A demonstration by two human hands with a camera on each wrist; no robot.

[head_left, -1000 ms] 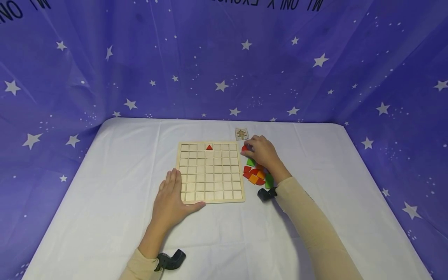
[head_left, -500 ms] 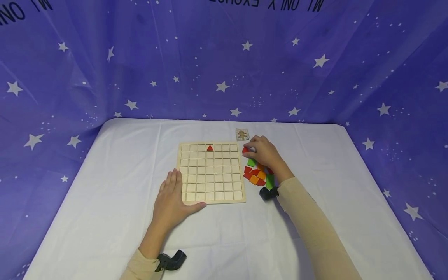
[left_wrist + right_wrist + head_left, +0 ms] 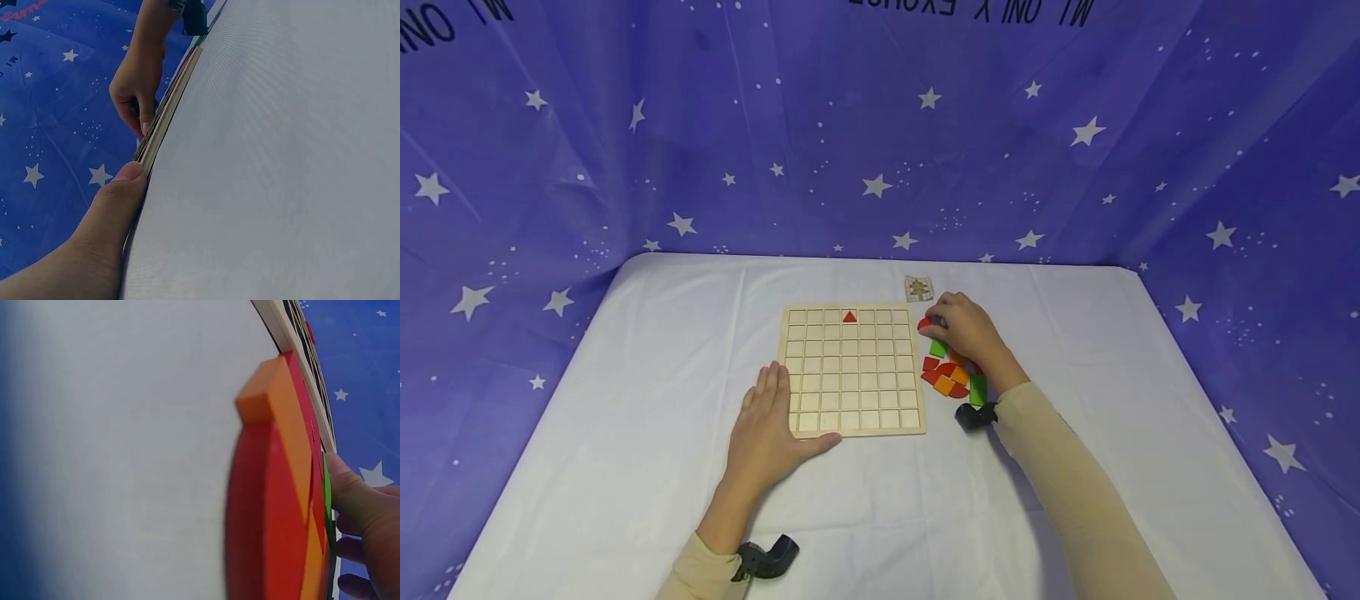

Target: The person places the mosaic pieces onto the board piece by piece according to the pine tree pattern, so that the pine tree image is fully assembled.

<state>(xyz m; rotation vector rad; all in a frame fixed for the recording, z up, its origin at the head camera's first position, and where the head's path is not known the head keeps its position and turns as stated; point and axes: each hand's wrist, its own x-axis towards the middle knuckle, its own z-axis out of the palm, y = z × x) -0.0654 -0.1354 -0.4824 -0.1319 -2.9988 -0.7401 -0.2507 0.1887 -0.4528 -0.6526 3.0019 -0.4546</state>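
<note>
Touching board edge (image 3: 783, 337), left fingers (image 3: 771, 385)

The person wears long, light-tan sleeves. The left sleeve (image 3: 700, 573) wrinkles softly near its cuff, and the left hand (image 3: 763, 442) beyond it is bare. Strapped at that sleeve's end is a black, elbow-shaped wrist device (image 3: 771, 559). To the right of the left sleeve runs the matching right sleeve (image 3: 1075, 483), with a second black wrist device (image 3: 976, 416) and a bare right hand (image 3: 970, 329)
</note>
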